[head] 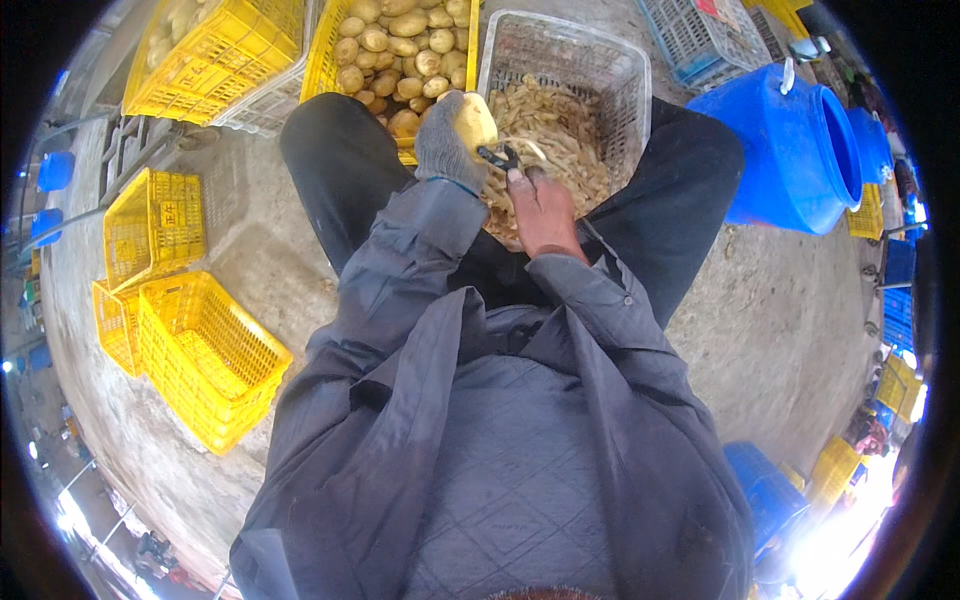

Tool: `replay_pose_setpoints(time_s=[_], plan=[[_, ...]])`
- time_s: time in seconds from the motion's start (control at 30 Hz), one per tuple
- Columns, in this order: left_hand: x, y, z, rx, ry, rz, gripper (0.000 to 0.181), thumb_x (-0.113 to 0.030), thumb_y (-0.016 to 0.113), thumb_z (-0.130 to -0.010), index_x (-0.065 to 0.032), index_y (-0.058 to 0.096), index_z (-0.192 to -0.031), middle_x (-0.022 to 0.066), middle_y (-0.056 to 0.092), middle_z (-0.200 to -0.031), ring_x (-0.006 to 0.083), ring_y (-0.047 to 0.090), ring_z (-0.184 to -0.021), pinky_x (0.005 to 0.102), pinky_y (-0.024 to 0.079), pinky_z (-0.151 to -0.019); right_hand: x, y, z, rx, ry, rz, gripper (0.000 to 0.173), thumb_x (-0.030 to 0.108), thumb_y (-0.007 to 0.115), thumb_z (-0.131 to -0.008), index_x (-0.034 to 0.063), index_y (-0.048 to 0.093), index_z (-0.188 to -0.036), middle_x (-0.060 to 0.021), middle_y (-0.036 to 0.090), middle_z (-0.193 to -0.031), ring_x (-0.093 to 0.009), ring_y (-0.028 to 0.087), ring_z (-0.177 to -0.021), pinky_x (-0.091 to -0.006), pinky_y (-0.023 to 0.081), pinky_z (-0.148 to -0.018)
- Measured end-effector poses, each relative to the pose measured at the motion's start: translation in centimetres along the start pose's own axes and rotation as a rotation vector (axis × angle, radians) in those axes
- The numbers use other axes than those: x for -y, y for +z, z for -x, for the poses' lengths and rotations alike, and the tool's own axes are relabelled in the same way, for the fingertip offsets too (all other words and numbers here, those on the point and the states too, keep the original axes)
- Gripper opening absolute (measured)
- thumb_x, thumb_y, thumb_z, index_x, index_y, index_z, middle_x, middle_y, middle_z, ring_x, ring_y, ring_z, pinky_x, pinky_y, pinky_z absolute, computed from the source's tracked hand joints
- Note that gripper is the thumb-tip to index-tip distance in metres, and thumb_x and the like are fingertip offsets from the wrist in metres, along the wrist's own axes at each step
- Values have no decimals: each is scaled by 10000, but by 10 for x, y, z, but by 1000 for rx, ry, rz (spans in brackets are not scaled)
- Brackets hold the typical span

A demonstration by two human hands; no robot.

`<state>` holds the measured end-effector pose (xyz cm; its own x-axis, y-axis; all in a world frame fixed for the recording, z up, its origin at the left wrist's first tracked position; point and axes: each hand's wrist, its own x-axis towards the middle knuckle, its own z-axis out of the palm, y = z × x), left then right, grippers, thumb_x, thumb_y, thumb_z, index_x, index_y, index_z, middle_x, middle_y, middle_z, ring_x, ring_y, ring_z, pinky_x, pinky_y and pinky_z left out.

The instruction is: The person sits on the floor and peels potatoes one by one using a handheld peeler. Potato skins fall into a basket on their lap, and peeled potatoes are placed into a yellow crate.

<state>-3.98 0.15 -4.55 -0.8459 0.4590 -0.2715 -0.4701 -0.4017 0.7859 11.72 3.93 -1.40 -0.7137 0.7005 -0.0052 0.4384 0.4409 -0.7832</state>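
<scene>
My left hand, in a grey knitted glove, grips a potato whose visible side is pale and peeled. Bare and unlit by any glove, my right hand holds a black-handled peeler against the potato's lower end. A strip of peel hangs by the blade. Beneath both hands, between my knees, stands a grey plastic crate with a heap of potato peelings in it. A yellow crate full of potatoes is just beyond my left knee.
Another yellow crate sits upper left on a whitish crate. Several yellow crates lie at my left on the concrete floor. A big blue plastic barrel rests by my right knee, with a blue-grey crate behind it.
</scene>
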Motion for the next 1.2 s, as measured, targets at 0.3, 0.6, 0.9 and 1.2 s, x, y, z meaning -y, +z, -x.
replay_pose_setpoints(time_s=[0.3, 0.6, 0.9, 1.2], plan=[[-36, 23, 16, 67, -300, 467, 312, -298, 516, -903, -55, 578, -1089, 125, 632, -1004, 292, 620, -947, 417, 522, -828, -2, -6, -3, 75, 209, -212, 407, 341, 523, -941, -54, 618, -957, -298, 629, -882, -473, 593, -885, -490, 449, -803], [-14, 10, 4, 184, -154, 216, 355, -343, 579, -903, -68, 571, -1127, 111, 617, -1028, 256, 615, -933, 374, 517, -825, 18, -17, -25, -160, 11, -268, 401, 321, 503, -965, -71, 574, -915, -245, 575, -747, -395, 527, -695, -440, 407, -662], [-17, 21, 21, 124, 396, -438, 296, -259, 551, -942, 3, 650, -1037, 79, 655, -903, 203, 642, -768, 308, 527, -685, 30, -23, -55, -55, -10, -104, 442, 356, 495, -949, -73, 575, -882, -324, 575, -826, -507, 539, -854, -497, 414, -739], [-12, 5, 1, -60, -20, -28, 325, -292, 525, -945, -5, 626, -1059, 100, 630, -878, 246, 642, -773, 330, 540, -702, 5, 0, 2, 16, -33, -43, 442, 358, 497, -957, -74, 578, -917, -329, 584, -839, -517, 541, -860, -503, 416, -747]])
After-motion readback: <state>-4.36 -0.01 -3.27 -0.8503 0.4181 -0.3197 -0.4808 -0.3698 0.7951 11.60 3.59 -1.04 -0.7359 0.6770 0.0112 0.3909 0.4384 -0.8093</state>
